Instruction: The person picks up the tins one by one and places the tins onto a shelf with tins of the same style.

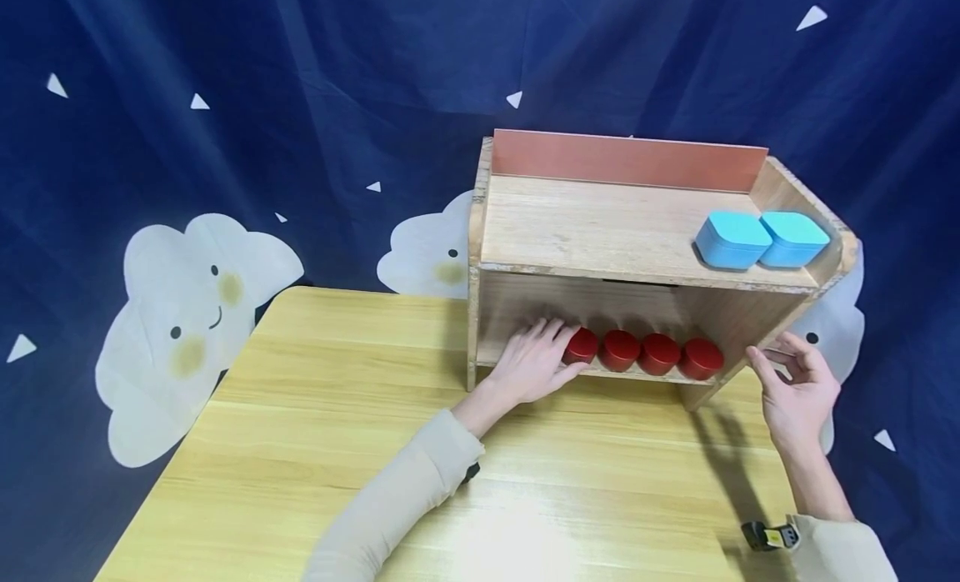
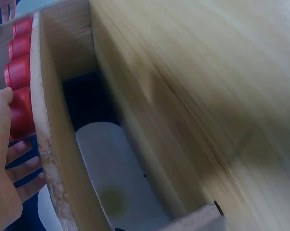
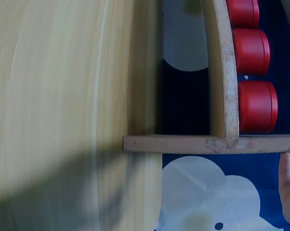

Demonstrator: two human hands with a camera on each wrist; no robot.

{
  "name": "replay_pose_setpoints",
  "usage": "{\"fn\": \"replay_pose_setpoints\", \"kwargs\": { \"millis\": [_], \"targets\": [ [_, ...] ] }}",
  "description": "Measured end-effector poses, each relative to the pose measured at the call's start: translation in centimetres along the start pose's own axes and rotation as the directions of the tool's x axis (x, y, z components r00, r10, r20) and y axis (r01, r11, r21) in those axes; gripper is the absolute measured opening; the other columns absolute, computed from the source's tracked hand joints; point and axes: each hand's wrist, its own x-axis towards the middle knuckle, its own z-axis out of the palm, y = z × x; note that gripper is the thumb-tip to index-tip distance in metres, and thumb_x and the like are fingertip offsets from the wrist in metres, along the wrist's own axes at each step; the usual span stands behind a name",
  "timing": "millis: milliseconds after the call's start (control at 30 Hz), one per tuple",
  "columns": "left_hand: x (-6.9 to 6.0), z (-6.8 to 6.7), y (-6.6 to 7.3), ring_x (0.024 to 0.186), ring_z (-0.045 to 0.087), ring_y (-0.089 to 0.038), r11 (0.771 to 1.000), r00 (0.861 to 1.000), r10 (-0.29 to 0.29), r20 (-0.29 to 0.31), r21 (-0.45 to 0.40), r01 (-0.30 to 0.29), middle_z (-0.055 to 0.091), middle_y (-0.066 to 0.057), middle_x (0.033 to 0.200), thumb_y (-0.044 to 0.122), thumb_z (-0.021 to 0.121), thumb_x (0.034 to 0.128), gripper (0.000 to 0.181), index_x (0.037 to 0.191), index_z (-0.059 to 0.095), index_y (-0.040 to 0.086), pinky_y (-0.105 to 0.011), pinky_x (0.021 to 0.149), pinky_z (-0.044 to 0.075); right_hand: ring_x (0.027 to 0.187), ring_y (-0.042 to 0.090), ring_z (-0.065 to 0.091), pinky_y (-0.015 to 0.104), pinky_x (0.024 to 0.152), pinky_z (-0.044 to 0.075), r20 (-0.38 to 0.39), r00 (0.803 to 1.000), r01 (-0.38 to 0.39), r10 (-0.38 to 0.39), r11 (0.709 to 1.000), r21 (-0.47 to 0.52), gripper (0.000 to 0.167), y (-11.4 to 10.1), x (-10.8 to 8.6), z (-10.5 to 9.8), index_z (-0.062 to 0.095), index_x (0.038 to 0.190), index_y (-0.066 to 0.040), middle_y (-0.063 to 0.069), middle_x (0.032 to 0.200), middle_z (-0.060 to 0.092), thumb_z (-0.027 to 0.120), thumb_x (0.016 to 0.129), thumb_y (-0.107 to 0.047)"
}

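Several red round tins (image 1: 660, 354) stand in a row on the lower shelf of a small wooden shelf unit (image 1: 615, 223). My left hand (image 1: 534, 361) is at the leftmost red tin (image 2: 22, 113), thumb in front and the other fingers around its far side, gripping it. That tin still stands in line with the others. My right hand (image 1: 801, 390) is beside the unit's right side panel (image 3: 183, 144), its fingertips touching or very near the panel's edge. Its fingers are loosely bent and hold nothing.
Two light blue boxes (image 1: 733, 240) with rounded corners sit side by side at the right of the top shelf. The unit stands at the back of a wooden table (image 1: 360, 382). Behind hangs a dark blue curtain (image 1: 337, 82) with clouds.
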Motion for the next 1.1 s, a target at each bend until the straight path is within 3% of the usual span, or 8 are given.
{"fn": "replay_pose_setpoints", "kwargs": {
  "millis": [333, 667, 900, 1100],
  "targets": [
    [-1.3, -1.4, -0.1, 0.114, 0.069, -0.018, 0.998, 0.998, 0.057, -0.031, 0.008, -0.057, 0.070, 0.000, 0.131, 0.062, 0.059, 0.1004, 0.064, 0.144, 0.060, 0.015, -0.030, 0.087, 0.061, 0.080, 0.006, 0.074, 0.011, 0.073, 0.060, -0.022, 1.000, -0.013, 0.013, 1.000, -0.008, 0.039, -0.2, -0.1, 0.1, 0.069, 0.119, 0.015, 0.001, 0.096, 0.075, 0.070, 0.082, 0.027],
    [-3.4, -3.7, -0.9, 0.124, 0.065, -0.019, 0.996, 0.996, 0.085, 0.032, 0.032, -0.086, 0.066, 0.000, 0.140, 0.063, 0.053, 0.1026, 0.067, 0.149, 0.056, 0.015, -0.033, 0.102, 0.057, 0.080, 0.005, 0.074, 0.011, 0.073, 0.060, -0.010, 1.000, -0.005, 0.004, 0.999, -0.032, 0.040, -0.3, -0.1, 0.2, 0.067, 0.121, 0.018, 0.000, 0.097, 0.076, 0.070, 0.082, 0.026],
    [-5.6, -5.3, -1.9, 0.121, 0.066, -0.020, 0.996, 0.996, 0.084, -0.007, 0.028, -0.084, 0.068, -0.002, 0.136, 0.063, 0.056, 0.1014, 0.066, 0.146, 0.059, 0.014, -0.035, 0.100, 0.058, 0.080, 0.004, 0.074, 0.010, 0.073, 0.059, -0.015, 1.000, -0.012, 0.011, 0.997, -0.082, 0.040, -0.3, 0.0, 0.2, 0.068, 0.122, 0.017, -0.002, 0.097, 0.077, 0.071, 0.083, 0.024],
    [-6.9, -6.5, -2.5, 0.121, 0.066, -0.022, 0.994, 0.994, 0.101, -0.039, 0.034, -0.099, 0.068, -0.003, 0.135, 0.060, 0.062, 0.0990, 0.065, 0.144, 0.061, 0.013, -0.037, 0.101, 0.058, 0.078, 0.004, 0.075, 0.010, 0.071, 0.059, -0.025, 1.000, -0.013, 0.012, 0.998, -0.058, 0.038, -0.3, -0.2, 0.2, 0.068, 0.119, 0.017, -0.002, 0.094, 0.077, 0.071, 0.082, 0.025]
  ]
}}
